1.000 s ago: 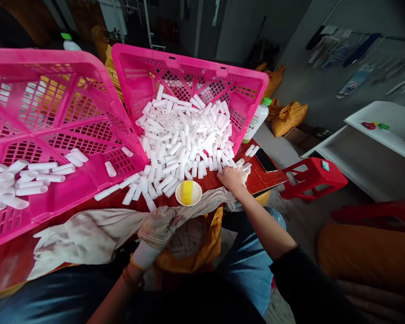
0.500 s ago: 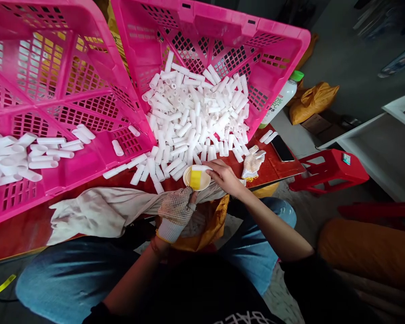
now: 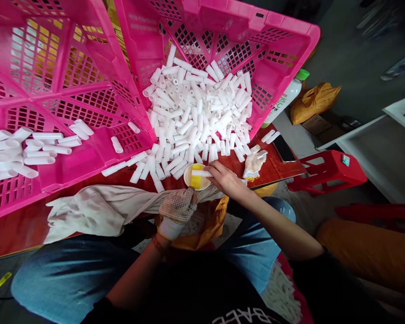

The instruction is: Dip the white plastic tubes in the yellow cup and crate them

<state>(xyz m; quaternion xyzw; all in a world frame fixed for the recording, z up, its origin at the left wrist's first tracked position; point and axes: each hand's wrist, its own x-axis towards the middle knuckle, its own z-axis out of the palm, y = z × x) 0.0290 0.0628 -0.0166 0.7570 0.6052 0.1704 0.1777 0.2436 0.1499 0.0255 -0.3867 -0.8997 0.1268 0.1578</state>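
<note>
My right hand (image 3: 227,179), bare, pinches a white plastic tube (image 3: 201,173) level over a small pale dish (image 3: 205,183). In the dish lies a yellow piece (image 3: 195,181), and the tube crosses it; whether they touch I cannot tell. My left hand (image 3: 178,206), in a white mesh glove with the fingertips out, is closed just below the dish's near rim; what it grips, if anything, is hidden. Beyond the dish, a heap of white plastic tubes (image 3: 195,112) spills from a tipped pink crate (image 3: 280,49) onto the red table (image 3: 138,181).
A second pink crate (image 3: 62,90) at left holds larger white tubes (image 3: 6,155). Grey cloth (image 3: 97,209) lies along the table's front edge. On the right are a glove (image 3: 254,162), a phone (image 3: 283,148) and a bottle (image 3: 283,101). A red stool (image 3: 334,168) stands beyond.
My right hand has brought the white tube slightly nearer to me, from the dish's far edge to across the yellow piece. My left hand stays almost in place. The view has shifted slightly.
</note>
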